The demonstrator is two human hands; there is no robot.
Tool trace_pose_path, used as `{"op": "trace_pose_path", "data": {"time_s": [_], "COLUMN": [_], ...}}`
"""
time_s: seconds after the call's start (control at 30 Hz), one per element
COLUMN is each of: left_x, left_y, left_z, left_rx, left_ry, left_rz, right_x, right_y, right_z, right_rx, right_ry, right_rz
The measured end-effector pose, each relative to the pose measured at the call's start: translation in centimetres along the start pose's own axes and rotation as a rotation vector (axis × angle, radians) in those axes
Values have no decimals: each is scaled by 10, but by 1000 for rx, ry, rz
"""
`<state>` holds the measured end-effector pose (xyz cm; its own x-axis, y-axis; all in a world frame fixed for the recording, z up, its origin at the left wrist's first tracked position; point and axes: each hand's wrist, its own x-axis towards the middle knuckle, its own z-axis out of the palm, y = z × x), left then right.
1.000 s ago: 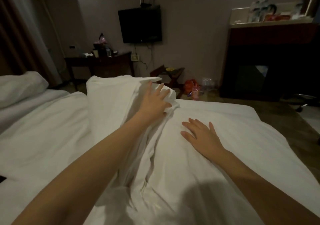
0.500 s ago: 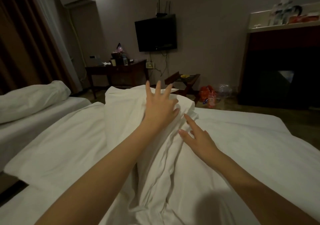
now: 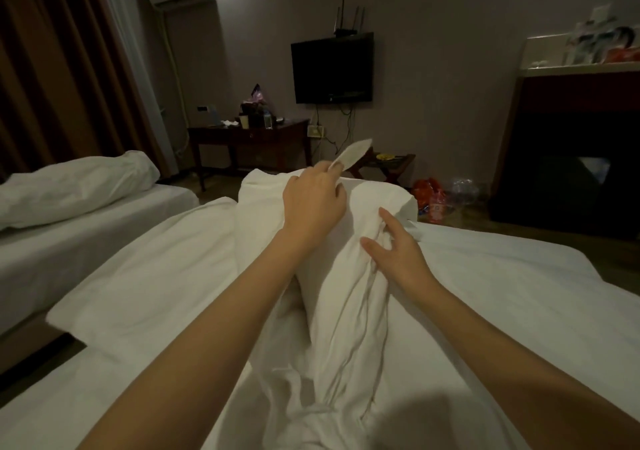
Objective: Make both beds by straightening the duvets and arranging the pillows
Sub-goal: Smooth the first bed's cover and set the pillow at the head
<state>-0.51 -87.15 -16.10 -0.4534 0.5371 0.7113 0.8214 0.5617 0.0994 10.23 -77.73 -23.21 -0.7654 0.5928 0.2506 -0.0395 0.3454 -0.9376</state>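
Observation:
A white duvet (image 3: pixel 166 276) lies on the near bed, bunched into a long ridge down its middle. My left hand (image 3: pixel 311 204) is at the far end of that ridge and pinches a duvet corner (image 3: pixel 355 153), which sticks up and to the right. Just right of it, my right hand (image 3: pixel 398 257) grips a fold on the ridge's right side, thumb spread to the left. The second bed (image 3: pixel 86 242) stands to the left with a crumpled white duvet or pillow (image 3: pixel 76 186) on it; I cannot tell which.
A narrow dark gap (image 3: pixel 34 349) separates the two beds. Beyond the foot of the near bed stand a dark desk (image 3: pixel 249 138) with small items, a low luggage rack (image 3: pixel 388 165), bags on the floor (image 3: pixel 433 197) and a dark cabinet (image 3: pixel 571 145). A TV (image 3: pixel 332 67) hangs on the wall.
My left hand went from lying flat on the ridge to pinching and lifting a duvet corner. My right hand slid up the bed and closed on a fold. The view shifted left.

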Motion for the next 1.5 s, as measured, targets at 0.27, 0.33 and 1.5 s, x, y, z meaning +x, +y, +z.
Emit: {"op": "trace_pose_path", "data": {"time_s": [0.27,0.33,1.5], "left_x": [-10,-18,19], "left_y": [-72,-93,259], "left_z": [-86,-106,95], "left_rx": [-41,-33,157], "left_ry": [154,171,-559], "left_rz": [-240,-303,526], "right_x": [-2,-10,-83], "right_y": [-70,-85,63], "right_z": [73,99,-317], "right_rx": [-108,-124,-777], "right_ry": [-126,-228,-142], "right_rz": [-252,-305,81]}}
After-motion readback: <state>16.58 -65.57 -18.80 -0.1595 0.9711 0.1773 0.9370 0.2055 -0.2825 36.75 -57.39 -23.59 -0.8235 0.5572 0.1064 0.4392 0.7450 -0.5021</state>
